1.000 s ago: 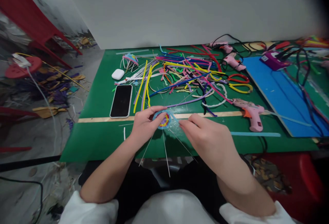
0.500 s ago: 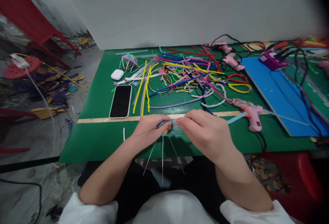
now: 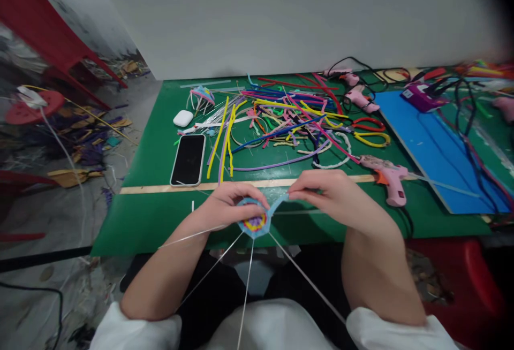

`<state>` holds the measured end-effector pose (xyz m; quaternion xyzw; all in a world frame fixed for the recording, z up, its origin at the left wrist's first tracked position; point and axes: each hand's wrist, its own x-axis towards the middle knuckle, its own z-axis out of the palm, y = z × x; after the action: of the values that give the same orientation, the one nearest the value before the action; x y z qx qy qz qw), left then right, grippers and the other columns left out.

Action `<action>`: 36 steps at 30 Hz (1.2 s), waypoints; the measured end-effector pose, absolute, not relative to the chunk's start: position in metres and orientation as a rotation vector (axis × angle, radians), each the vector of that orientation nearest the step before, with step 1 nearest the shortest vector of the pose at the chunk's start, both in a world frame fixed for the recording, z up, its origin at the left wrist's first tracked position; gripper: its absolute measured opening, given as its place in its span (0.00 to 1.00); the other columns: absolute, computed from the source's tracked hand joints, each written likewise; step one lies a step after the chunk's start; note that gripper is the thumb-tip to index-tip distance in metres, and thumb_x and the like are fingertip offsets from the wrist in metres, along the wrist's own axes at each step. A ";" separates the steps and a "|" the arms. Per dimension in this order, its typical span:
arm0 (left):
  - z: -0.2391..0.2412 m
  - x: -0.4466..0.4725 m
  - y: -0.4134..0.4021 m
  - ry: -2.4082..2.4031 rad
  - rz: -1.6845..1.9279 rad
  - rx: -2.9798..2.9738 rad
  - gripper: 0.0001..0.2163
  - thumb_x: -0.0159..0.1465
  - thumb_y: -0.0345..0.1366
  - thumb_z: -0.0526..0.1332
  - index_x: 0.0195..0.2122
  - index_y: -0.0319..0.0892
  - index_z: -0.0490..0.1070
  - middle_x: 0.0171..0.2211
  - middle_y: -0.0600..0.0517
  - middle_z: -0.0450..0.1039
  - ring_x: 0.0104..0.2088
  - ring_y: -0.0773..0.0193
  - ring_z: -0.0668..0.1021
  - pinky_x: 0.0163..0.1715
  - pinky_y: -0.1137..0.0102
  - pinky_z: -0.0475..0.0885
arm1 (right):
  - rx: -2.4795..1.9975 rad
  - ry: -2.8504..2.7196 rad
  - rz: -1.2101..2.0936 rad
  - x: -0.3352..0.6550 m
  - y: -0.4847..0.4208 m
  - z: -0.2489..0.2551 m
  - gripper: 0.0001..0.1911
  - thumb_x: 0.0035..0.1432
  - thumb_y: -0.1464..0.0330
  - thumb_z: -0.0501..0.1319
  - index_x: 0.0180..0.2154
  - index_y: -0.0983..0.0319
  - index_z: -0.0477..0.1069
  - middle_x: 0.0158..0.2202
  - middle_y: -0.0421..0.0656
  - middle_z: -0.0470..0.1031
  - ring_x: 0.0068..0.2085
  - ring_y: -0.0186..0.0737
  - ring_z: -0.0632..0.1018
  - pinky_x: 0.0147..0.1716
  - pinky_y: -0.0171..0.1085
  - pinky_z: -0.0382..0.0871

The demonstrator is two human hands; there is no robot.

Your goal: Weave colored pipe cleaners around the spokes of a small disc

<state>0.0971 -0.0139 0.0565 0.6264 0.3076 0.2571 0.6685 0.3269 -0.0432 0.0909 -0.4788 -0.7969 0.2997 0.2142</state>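
Note:
Between thumb and fingers, my left hand (image 3: 236, 204) grips a small round woven piece (image 3: 257, 227) with a light blue rim and yellow, red and purple rings inside. Thin pale wire spokes (image 3: 249, 280) stick out from it, several towards my body and one across my left forearm. A light blue pipe cleaner (image 3: 279, 203) runs from the piece's right edge up to my right hand (image 3: 321, 192), which pinches its end. Past both hands, a heap of coloured pipe cleaners (image 3: 281, 114) covers the middle of the green table (image 3: 152, 221).
Left of the heap lie a phone (image 3: 188, 160), a white earbud case (image 3: 183, 119) and a small woven umbrella shape (image 3: 203, 96). To the right are scissors (image 3: 371, 131), a pink glue gun (image 3: 391, 176), a blue board (image 3: 437, 162) and a purple power strip (image 3: 423, 96) with cords.
The woven piece has turned so its coloured face shows, its spokes spreading wider. My right hand has moved a little to the right, with a length of light blue pipe cleaner now visible between the hands.

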 end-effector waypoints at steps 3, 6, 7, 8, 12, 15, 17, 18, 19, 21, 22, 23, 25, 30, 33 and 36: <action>0.049 0.100 -0.012 0.869 0.818 1.159 0.09 0.49 0.38 0.67 0.29 0.39 0.74 0.25 0.52 0.75 0.25 0.65 0.77 0.26 0.73 0.72 | -1.338 -2.162 0.821 0.319 -0.037 0.080 0.09 0.59 0.68 0.56 0.32 0.61 0.74 0.29 0.40 0.76 0.31 0.34 0.75 0.30 0.30 0.65; 0.043 0.104 -0.009 0.939 0.941 1.080 0.10 0.48 0.38 0.68 0.29 0.40 0.74 0.26 0.53 0.75 0.25 0.68 0.76 0.26 0.74 0.72 | -1.307 -2.052 0.743 0.307 -0.033 0.069 0.13 0.59 0.68 0.56 0.45 0.59 0.71 0.39 0.43 0.76 0.35 0.36 0.76 0.33 0.32 0.68; 0.042 0.105 -0.008 0.946 0.956 1.074 0.09 0.48 0.37 0.68 0.29 0.40 0.75 0.26 0.53 0.75 0.25 0.69 0.76 0.26 0.75 0.72 | -1.263 -2.017 0.723 0.302 -0.033 0.066 0.16 0.59 0.68 0.56 0.50 0.58 0.67 0.43 0.44 0.74 0.36 0.36 0.75 0.35 0.33 0.69; 0.041 0.105 -0.008 0.946 0.964 1.071 0.09 0.48 0.37 0.68 0.29 0.40 0.75 0.27 0.53 0.75 0.25 0.69 0.76 0.26 0.75 0.72 | -1.202 -1.997 0.704 0.298 -0.032 0.063 0.19 0.58 0.68 0.57 0.53 0.57 0.64 0.46 0.45 0.72 0.38 0.36 0.75 0.38 0.35 0.70; 0.042 0.107 -0.008 0.940 0.995 1.032 0.08 0.48 0.36 0.68 0.29 0.41 0.75 0.26 0.54 0.75 0.24 0.71 0.75 0.25 0.77 0.71 | -0.991 -1.986 0.615 0.286 -0.031 0.055 0.17 0.59 0.70 0.56 0.51 0.57 0.66 0.45 0.45 0.72 0.43 0.37 0.74 0.42 0.37 0.70; 0.041 0.107 -0.009 0.973 1.068 1.027 0.07 0.48 0.36 0.68 0.29 0.41 0.75 0.27 0.55 0.75 0.24 0.72 0.75 0.25 0.78 0.71 | -1.018 -1.926 0.583 0.282 -0.031 0.051 0.14 0.58 0.70 0.57 0.47 0.59 0.70 0.40 0.45 0.75 0.40 0.37 0.75 0.39 0.35 0.70; 0.040 0.107 -0.009 0.998 1.125 1.059 0.07 0.49 0.36 0.68 0.29 0.41 0.75 0.27 0.55 0.75 0.25 0.72 0.75 0.26 0.78 0.71 | -1.054 -1.877 0.590 0.279 -0.032 0.051 0.13 0.57 0.70 0.58 0.45 0.60 0.71 0.38 0.44 0.76 0.37 0.36 0.75 0.35 0.34 0.70; 0.040 0.108 -0.009 1.013 1.153 1.086 0.07 0.50 0.36 0.67 0.29 0.41 0.75 0.27 0.54 0.75 0.25 0.72 0.75 0.26 0.78 0.71 | -1.065 -1.857 0.603 0.278 -0.032 0.051 0.12 0.57 0.70 0.59 0.45 0.60 0.72 0.37 0.44 0.76 0.36 0.35 0.75 0.33 0.34 0.70; 0.039 0.108 -0.010 1.031 1.181 1.119 0.07 0.50 0.36 0.67 0.30 0.41 0.75 0.27 0.54 0.76 0.25 0.72 0.75 0.26 0.78 0.71 | -1.074 -1.841 0.624 0.277 -0.032 0.051 0.12 0.57 0.70 0.58 0.44 0.59 0.72 0.36 0.43 0.76 0.35 0.35 0.75 0.32 0.34 0.70; 0.039 0.109 -0.010 1.069 1.237 1.189 0.07 0.51 0.37 0.66 0.30 0.40 0.75 0.28 0.53 0.76 0.26 0.70 0.76 0.27 0.77 0.72 | -1.087 -1.809 0.683 0.275 -0.032 0.051 0.12 0.57 0.70 0.58 0.44 0.58 0.73 0.36 0.42 0.77 0.35 0.36 0.75 0.33 0.34 0.70; 0.040 0.109 -0.011 1.086 1.262 1.219 0.07 0.52 0.37 0.66 0.30 0.40 0.75 0.28 0.53 0.76 0.27 0.70 0.76 0.27 0.77 0.72 | -1.086 -1.789 0.721 0.274 -0.032 0.051 0.13 0.57 0.70 0.59 0.44 0.57 0.73 0.37 0.42 0.77 0.36 0.36 0.75 0.33 0.35 0.71; 0.040 0.110 -0.011 1.103 1.285 1.244 0.07 0.52 0.37 0.66 0.30 0.40 0.75 0.28 0.53 0.76 0.27 0.69 0.77 0.28 0.76 0.73 | -1.081 -1.764 0.762 0.274 -0.031 0.051 0.13 0.56 0.70 0.59 0.45 0.57 0.73 0.37 0.43 0.77 0.38 0.37 0.76 0.34 0.35 0.71; 0.040 0.111 -0.012 1.138 1.317 1.280 0.07 0.52 0.37 0.66 0.30 0.40 0.75 0.28 0.53 0.76 0.27 0.69 0.77 0.28 0.76 0.73 | -1.075 -1.699 0.848 0.272 -0.031 0.049 0.14 0.55 0.69 0.60 0.45 0.58 0.73 0.38 0.43 0.77 0.39 0.38 0.76 0.34 0.35 0.72; 0.041 0.112 -0.015 1.210 1.333 1.326 0.07 0.53 0.37 0.65 0.31 0.41 0.75 0.30 0.52 0.77 0.29 0.68 0.77 0.29 0.75 0.73 | -1.135 -1.515 0.863 0.265 -0.032 0.045 0.10 0.50 0.68 0.64 0.38 0.58 0.76 0.33 0.42 0.78 0.35 0.37 0.77 0.32 0.34 0.73; 0.040 0.114 -0.016 1.250 1.358 1.346 0.06 0.54 0.36 0.64 0.32 0.41 0.75 0.30 0.52 0.77 0.31 0.67 0.78 0.30 0.75 0.74 | -1.146 -1.486 0.812 0.261 -0.033 0.046 0.06 0.50 0.71 0.64 0.33 0.59 0.77 0.32 0.42 0.79 0.34 0.36 0.77 0.31 0.34 0.72; 0.037 0.117 -0.019 1.298 1.374 1.354 0.06 0.54 0.36 0.64 0.32 0.41 0.75 0.31 0.52 0.77 0.31 0.67 0.78 0.31 0.75 0.74 | -1.150 -1.456 0.823 0.257 -0.033 0.045 0.05 0.50 0.71 0.63 0.31 0.60 0.77 0.31 0.42 0.79 0.33 0.36 0.77 0.32 0.34 0.71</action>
<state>0.1174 -0.0186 0.0374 0.5346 0.5122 0.5425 0.3969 0.2572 -0.0331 0.0455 -0.4811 -0.6094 0.3446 0.5277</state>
